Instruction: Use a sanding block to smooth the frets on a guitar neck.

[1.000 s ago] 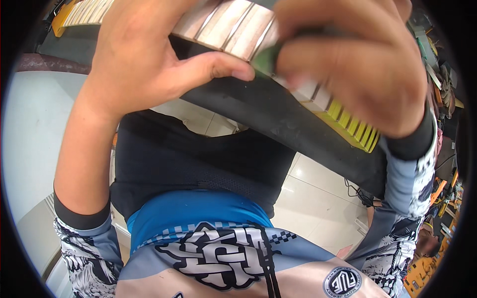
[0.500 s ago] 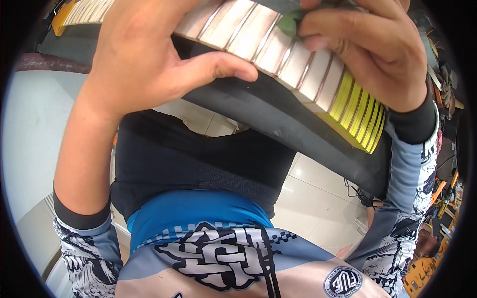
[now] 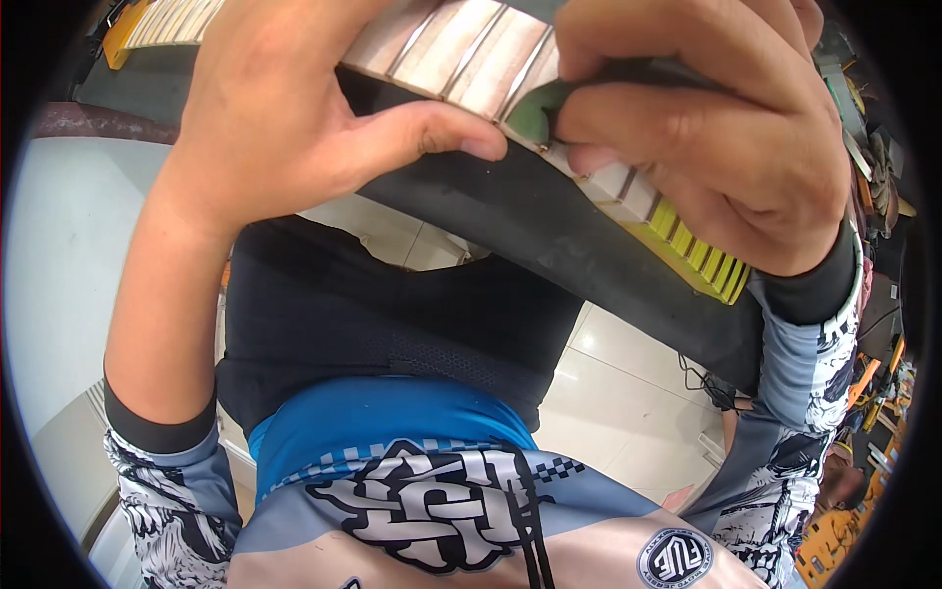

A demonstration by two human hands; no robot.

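Observation:
A guitar neck [image 3: 471, 49] slants across the upper middle, its fretboard covered in whitish tape between bare metal frets. Toward its right end the tape turns yellow-green [image 3: 702, 245]. My left hand [image 3: 265, 108] grips the neck, with the thumb stretched along the near edge; its fingertips are out of the picture. In the pinched fingers of my right hand [image 3: 706, 128] is a small green piece [image 3: 530, 116], pressed against a fret close to my left thumb. What the green piece is made of cannot be told, as my fingers cover most of it.
Beneath the neck runs a dark bench edge [image 3: 628, 285]. A pale panel [image 3: 88, 255] stands at the left. At the upper left shows another taped strip with an orange end [image 3: 118, 39]. Tools and orange parts [image 3: 834, 545] crowd the right rim; a black cable [image 3: 711, 383] hangs nearby.
My right hand has moved left and toward me, bringing the green piece to the near edge of the fretboard. My left hand has stayed almost still.

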